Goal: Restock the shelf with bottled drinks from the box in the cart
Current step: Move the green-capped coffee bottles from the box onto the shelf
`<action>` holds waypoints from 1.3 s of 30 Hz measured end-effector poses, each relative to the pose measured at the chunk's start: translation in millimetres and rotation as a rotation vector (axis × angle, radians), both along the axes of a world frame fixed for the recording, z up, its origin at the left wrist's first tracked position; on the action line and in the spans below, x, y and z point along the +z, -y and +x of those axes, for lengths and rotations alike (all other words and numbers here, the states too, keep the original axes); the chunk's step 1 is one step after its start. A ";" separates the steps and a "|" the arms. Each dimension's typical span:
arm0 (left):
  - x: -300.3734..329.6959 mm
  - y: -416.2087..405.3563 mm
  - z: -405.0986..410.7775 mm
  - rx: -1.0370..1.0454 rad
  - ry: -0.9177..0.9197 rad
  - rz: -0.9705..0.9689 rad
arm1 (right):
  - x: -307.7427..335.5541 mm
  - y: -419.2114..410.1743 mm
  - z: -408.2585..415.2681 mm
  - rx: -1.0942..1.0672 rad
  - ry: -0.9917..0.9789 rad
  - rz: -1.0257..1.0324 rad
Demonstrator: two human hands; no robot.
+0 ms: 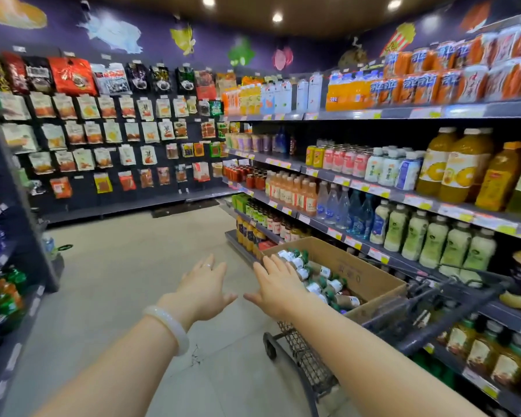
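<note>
- Nearest the camera, two bare forearms reach forward; the left wrist wears a pale bangle (169, 328).
- The left hand (203, 285) is spread flat, palm down, over bare floor, holding nothing.
- The right hand (278, 288) is likewise spread with straight fingers, empty, its fingertips in front of the box's near corner; whether it touches the box cannot be told.
- The cardboard box (360, 273) sits in the wire cart (307, 356), with the bottled drinks (316, 281) lying on their sides in it, green-capped.
- The cart stands just beside the drinks shelf (382, 195) on the right, already rowed with bottles.
- By the look of it, this is the reach toward the box before a pick; no bottle is in hand yet.
- The next move calls for curling the right hand round one bottle, then finding the matching slot on the shelf.
</note>
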State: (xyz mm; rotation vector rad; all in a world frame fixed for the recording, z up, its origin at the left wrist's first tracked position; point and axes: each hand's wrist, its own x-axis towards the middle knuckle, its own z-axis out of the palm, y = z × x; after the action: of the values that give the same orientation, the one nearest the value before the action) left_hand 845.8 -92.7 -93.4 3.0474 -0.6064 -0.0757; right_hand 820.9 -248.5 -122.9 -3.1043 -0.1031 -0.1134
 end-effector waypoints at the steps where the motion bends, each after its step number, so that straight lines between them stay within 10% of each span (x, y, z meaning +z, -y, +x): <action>1: -3.3 4.0 24.4 -0.012 -0.006 0.005 | -2.5 4.1 24.2 -0.009 -0.005 0.009; 26: -48.4 95.3 618.3 -0.296 -0.064 0.033 | -37.6 80.4 577.1 -0.270 -0.046 0.090; 39: -104.0 255.5 754.2 -0.793 -0.239 0.101 | -81.1 213.3 621.2 -0.842 -0.190 0.116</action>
State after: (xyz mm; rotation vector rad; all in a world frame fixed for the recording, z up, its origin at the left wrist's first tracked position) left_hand 1599.9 -348.1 -197.4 2.6052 -1.7585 -0.4843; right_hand 1442.2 -461.8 -204.0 -2.7904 1.1531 0.1514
